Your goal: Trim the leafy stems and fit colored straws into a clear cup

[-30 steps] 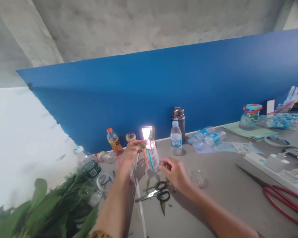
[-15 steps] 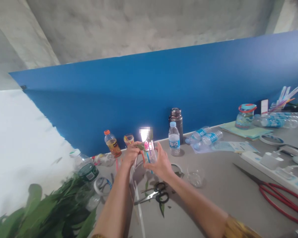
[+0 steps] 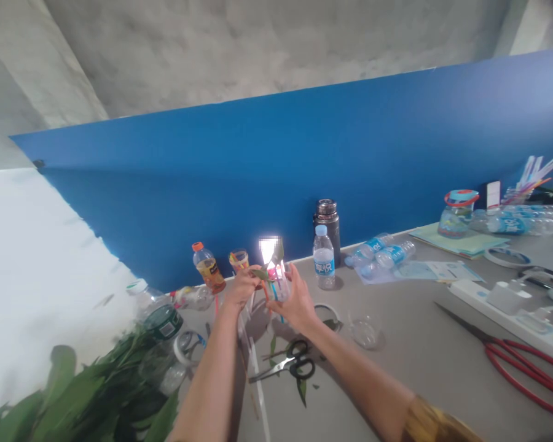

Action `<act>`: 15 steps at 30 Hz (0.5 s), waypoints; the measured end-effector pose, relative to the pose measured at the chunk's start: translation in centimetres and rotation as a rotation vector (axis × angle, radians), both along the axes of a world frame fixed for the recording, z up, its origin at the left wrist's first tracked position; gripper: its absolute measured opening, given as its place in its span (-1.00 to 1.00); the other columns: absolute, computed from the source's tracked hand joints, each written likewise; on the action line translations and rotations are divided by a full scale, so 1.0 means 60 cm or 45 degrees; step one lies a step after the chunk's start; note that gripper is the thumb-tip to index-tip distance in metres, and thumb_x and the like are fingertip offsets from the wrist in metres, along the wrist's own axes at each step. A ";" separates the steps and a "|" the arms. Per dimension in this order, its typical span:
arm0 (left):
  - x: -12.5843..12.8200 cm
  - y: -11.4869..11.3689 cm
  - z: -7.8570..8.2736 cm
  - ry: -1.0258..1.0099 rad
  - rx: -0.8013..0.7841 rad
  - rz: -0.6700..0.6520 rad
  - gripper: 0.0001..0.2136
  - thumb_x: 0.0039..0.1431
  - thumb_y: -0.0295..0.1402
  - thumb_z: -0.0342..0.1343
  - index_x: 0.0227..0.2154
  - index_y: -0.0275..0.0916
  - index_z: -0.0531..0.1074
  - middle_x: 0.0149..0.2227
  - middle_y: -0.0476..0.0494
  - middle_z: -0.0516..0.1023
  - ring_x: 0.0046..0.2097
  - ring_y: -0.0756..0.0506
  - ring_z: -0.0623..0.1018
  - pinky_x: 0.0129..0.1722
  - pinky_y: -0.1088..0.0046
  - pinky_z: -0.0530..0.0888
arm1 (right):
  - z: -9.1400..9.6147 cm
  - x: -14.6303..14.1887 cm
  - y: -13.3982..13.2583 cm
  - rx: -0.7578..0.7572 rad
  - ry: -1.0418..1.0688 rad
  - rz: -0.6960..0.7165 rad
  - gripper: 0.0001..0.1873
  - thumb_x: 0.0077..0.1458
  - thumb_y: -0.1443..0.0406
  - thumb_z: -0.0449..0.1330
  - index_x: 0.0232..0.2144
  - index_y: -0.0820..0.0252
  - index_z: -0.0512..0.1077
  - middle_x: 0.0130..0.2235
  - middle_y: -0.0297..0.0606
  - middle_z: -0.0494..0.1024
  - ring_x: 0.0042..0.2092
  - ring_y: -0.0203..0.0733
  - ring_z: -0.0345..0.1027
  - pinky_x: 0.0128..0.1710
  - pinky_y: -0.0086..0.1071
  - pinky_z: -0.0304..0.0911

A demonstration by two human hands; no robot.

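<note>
I'm pinching a green leaf (image 3: 260, 274) in my left hand (image 3: 241, 288), its long axis lying nearly level and pointing toward the clear plastic cup (image 3: 280, 290). My half-open right hand (image 3: 295, 304) is cradling that cup upright above the grey table (image 3: 396, 368) (steadying it, I'd judge), coloured straws (image 3: 281, 318) poking from it.

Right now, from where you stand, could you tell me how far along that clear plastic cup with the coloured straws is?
Coloured straws already stand in the clear plastic cup, and loose leaves lie by the scissors. In hand: your left hand pinches a green leaf at the cup while your right hand grips it. Left: the leafy bunch lies at the table's edge.
</note>
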State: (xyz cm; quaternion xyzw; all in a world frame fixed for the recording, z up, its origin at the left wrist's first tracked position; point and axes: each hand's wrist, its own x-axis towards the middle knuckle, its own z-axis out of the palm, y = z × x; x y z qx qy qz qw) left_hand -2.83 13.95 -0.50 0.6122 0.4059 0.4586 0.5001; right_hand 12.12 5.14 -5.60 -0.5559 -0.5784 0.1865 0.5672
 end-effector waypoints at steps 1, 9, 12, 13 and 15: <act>0.001 -0.002 0.001 0.008 0.002 -0.013 -0.84 -0.38 -0.45 0.30 -0.58 -0.26 0.54 -0.48 -0.11 0.59 -0.40 -0.10 0.49 -0.37 0.41 0.43 | 0.001 0.000 0.000 -0.006 0.001 0.000 0.07 -0.22 0.26 0.48 0.34 -0.05 0.15 0.14 -0.11 0.52 0.16 0.28 0.37 0.10 -0.03 0.33; 0.001 -0.007 -0.001 0.114 -0.011 -0.043 -0.86 -0.18 -0.30 0.34 -0.53 -0.24 0.57 -0.33 -0.17 0.66 -0.30 -0.13 0.58 -0.28 0.38 0.50 | -0.004 0.001 0.003 0.012 -0.034 0.024 0.04 -0.13 0.34 0.38 0.38 0.10 0.09 0.18 -0.04 0.50 0.17 0.24 0.37 0.14 0.01 0.32; -0.001 0.002 -0.008 0.084 -0.066 -0.030 -0.77 -0.14 -0.15 0.37 -0.51 -0.21 0.58 -0.26 -0.22 0.69 -0.22 -0.20 0.63 -0.27 0.35 0.52 | -0.011 0.000 0.009 0.010 -0.042 0.048 0.09 -0.13 0.37 0.36 0.42 0.14 0.01 0.26 0.00 0.43 0.24 0.27 0.30 0.22 0.08 0.26; -0.002 0.005 -0.012 0.068 -0.080 -0.029 -0.75 -0.13 -0.12 0.38 -0.51 -0.20 0.59 -0.25 -0.24 0.70 -0.20 -0.23 0.64 -0.28 0.35 0.52 | -0.013 -0.001 0.010 0.001 -0.047 0.056 0.10 -0.12 0.36 0.36 0.43 0.15 -0.01 0.27 0.01 0.42 0.25 0.29 0.29 0.23 0.10 0.25; -0.005 0.013 -0.019 0.043 -0.085 -0.038 -0.74 -0.09 -0.10 0.39 -0.50 -0.19 0.59 -0.25 -0.25 0.70 -0.17 -0.26 0.65 -0.28 0.34 0.52 | -0.013 -0.002 0.011 -0.024 -0.049 0.058 0.10 -0.09 0.34 0.38 0.44 0.17 -0.02 0.24 0.03 0.44 0.25 0.30 0.28 0.23 0.11 0.25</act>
